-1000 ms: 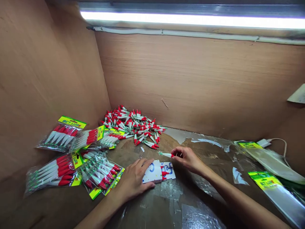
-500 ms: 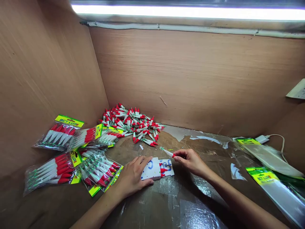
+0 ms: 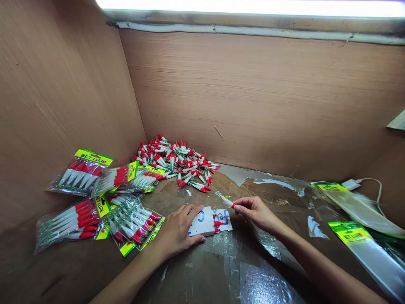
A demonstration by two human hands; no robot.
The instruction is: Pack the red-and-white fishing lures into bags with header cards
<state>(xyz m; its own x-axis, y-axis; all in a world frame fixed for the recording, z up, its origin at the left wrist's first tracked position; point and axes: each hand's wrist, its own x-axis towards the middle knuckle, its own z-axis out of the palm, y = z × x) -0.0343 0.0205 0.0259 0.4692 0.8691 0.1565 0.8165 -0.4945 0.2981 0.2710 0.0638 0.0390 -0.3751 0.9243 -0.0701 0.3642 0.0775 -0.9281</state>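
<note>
My right hand (image 3: 257, 213) pinches the red end of a small white-and-red lure (image 3: 225, 199), its tinsel tip pointing up and left, just above a white card (image 3: 210, 221) with blue writing. Red lure ends stick out from between the card's two pieces. My left hand (image 3: 175, 230) lies flat on the left part of that card, fingers spread, pressing it to the table. A heap of loose red-and-white lures (image 3: 175, 162) sits behind, against the back wall.
Filled clear bags with yellow-green BCT LURE headers (image 3: 84, 173) lie at the left. Empty bags (image 3: 357, 236) lie at the right, near a white plug and cable (image 3: 363, 183). Wooden walls close in the left and back. The table top (image 3: 240, 270) is taped and shiny.
My right hand has turned the lure slightly and brought it a little lower, toward the card. My left hand stays pressed on the card. The camera has tilted down a bit.
</note>
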